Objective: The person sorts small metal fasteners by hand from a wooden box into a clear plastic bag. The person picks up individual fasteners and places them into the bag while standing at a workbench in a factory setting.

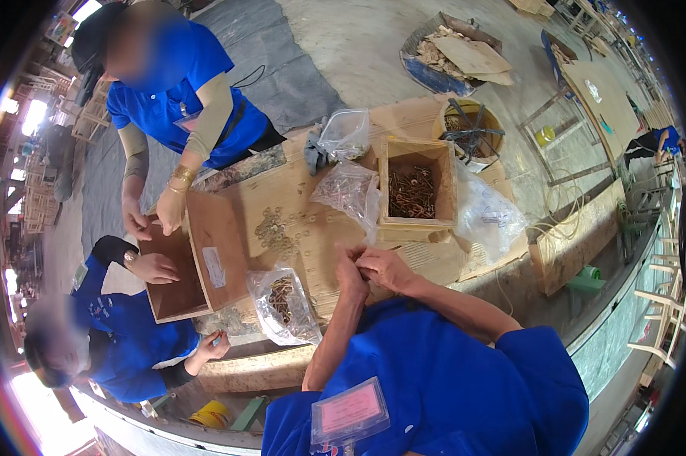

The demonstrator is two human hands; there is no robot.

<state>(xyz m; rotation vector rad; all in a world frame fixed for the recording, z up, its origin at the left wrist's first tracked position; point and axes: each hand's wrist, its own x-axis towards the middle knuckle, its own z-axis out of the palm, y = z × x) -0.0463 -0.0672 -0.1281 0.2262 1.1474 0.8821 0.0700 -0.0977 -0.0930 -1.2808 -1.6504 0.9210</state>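
Note:
My left hand (351, 271) and my right hand (388, 267) meet above the near edge of the wooden worktable, fingers curled together in a pinch. Whatever they hold is too small or hidden to make out. Just beyond them stands a square wooden box (387, 220) with many dark bolts or screws (412, 193) inside. Left of my hands lies an open clear plastic bag (301, 322) of brownish bolts or screws. Another clear bag (346, 190) with small metal parts rests by the box. Loose metal washers or rings (277, 230) are scattered on the tabletop.
Two co-workers in blue (172, 68) (122, 342) reach into a tilted wooden box (217, 247) at the left. A bucket (486, 161) of hardware stands behind the square box, a clear bag (491, 219) to its right. A cart of wood scraps (461, 55) is on the floor beyond.

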